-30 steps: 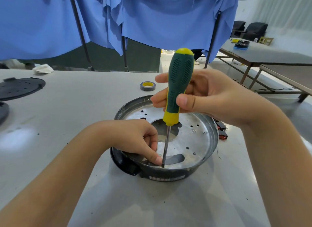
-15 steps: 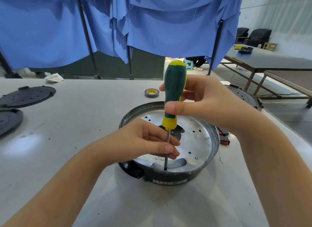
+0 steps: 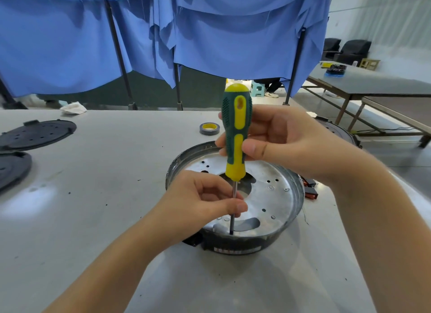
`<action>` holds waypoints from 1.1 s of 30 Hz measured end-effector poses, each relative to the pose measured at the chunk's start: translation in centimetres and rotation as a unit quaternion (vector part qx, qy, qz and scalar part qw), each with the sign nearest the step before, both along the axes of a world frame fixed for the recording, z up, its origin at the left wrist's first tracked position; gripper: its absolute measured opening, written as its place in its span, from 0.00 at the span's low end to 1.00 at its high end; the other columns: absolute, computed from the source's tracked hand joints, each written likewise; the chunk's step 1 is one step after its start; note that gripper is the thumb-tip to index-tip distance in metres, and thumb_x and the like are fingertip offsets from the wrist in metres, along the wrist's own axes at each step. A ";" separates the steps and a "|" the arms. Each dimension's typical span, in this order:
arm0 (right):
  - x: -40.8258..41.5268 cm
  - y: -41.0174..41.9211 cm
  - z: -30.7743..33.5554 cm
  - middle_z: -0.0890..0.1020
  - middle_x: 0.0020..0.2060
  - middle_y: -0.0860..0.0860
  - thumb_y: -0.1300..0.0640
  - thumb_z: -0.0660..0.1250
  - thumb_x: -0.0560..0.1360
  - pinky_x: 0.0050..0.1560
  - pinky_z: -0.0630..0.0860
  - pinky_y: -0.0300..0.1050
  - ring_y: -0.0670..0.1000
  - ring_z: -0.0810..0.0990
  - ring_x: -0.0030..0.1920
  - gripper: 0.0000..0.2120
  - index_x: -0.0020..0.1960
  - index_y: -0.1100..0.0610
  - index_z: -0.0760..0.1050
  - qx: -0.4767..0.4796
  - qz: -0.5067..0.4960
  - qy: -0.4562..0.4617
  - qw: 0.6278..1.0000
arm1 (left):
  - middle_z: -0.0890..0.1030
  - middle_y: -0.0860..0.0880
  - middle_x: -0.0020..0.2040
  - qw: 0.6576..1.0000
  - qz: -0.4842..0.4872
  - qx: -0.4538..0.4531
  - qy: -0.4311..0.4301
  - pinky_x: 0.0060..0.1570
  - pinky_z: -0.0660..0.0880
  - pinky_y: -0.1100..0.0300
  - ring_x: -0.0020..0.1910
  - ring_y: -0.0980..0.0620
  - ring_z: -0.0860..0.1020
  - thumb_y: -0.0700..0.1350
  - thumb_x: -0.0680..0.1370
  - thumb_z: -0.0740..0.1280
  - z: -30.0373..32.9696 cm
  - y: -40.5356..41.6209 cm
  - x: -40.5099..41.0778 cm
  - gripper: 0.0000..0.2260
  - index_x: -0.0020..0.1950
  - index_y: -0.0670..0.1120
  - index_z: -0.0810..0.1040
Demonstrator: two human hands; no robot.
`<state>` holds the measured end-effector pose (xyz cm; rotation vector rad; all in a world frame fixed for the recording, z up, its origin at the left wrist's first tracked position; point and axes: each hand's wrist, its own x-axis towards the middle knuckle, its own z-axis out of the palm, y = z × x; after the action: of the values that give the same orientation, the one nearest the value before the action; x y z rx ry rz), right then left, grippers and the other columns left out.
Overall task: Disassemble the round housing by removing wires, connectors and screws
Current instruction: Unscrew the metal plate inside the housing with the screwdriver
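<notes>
Grey table [image 3: 93, 219] — round housing [image 3: 289, 228], tape roll [image 3: 209, 128], black lids [image 3: 37, 133].

One head cam, wide-angle, looks fwd and down, close over table [image 3: 93, 196].

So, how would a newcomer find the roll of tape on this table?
Start at the round housing in the middle of the grey table. Just behind its far rim lies the roll of tape, flat and alone. It is small, grey outside, yellow inside, unlike the flat black discs at left.

Grey tape roll [image 3: 209, 128] at centre far; two black perforated discs [image 3: 37, 134] far left; blue drapes [image 3: 210, 33] behind table [image 3: 93, 172].
</notes>
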<state>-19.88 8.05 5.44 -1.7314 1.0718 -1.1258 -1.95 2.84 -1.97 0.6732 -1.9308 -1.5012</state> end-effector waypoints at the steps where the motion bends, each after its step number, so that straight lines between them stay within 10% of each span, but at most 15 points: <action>1: 0.0 -0.1 -0.1 0.84 0.52 0.56 0.66 0.67 0.73 0.54 0.79 0.48 0.54 0.83 0.55 0.20 0.64 0.62 0.71 0.008 -0.001 -0.007 1.000 | 0.86 0.49 0.36 1.000 0.007 -0.007 0.001 0.39 0.77 0.67 0.36 0.50 0.85 0.39 0.66 0.77 -0.1 0.1 -0.1 0.04 0.35 0.45 0.84; 8: 1.1 -0.6 -0.3 0.84 0.46 0.56 0.48 0.75 0.61 0.52 0.80 0.47 0.56 0.83 0.47 0.20 0.52 0.53 0.80 -0.051 -0.144 0.088 0.984 | 0.86 0.50 0.37 1.000 0.001 -0.024 -0.003 0.40 0.78 0.67 0.37 0.50 0.85 0.43 0.66 0.77 0.0 0.1 0.0 0.03 0.35 0.49 0.85; 14: 0.3 -0.2 0.0 0.84 0.47 0.51 0.64 0.72 0.71 0.49 0.79 0.38 0.45 0.84 0.44 0.14 0.56 0.57 0.78 -0.041 -0.091 0.094 0.991 | 0.86 0.49 0.36 0.999 -0.017 -0.016 -0.027 0.42 0.76 0.68 0.38 0.52 0.85 0.38 0.70 0.75 0.0 -0.1 0.1 0.02 0.39 0.44 0.85; 24: -0.1 0.0 -0.1 0.83 0.53 0.58 0.75 0.60 0.76 0.57 0.78 0.50 0.56 0.82 0.57 0.19 0.66 0.65 0.69 -0.004 0.001 0.023 1.000 | 0.86 0.49 0.40 0.998 -0.044 -0.004 -0.054 0.46 0.77 0.68 0.43 0.53 0.85 0.37 0.74 0.72 0.3 -0.2 0.6 0.06 0.45 0.49 0.84; 33: 0.8 0.4 0.6 0.84 0.46 0.44 0.46 0.74 0.62 0.51 0.80 0.46 0.52 0.82 0.49 0.19 0.51 0.49 0.81 -0.027 -0.129 0.145 0.981 | 0.86 0.54 0.37 0.998 -0.002 -0.044 -0.048 0.43 0.78 0.67 0.38 0.54 0.85 0.39 0.69 0.77 -0.3 0.0 0.1 0.03 0.39 0.46 0.85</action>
<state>-19.04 8.41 5.99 -1.8788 1.4920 -1.0870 -1.89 2.86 -2.25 0.7153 -2.0574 -1.4004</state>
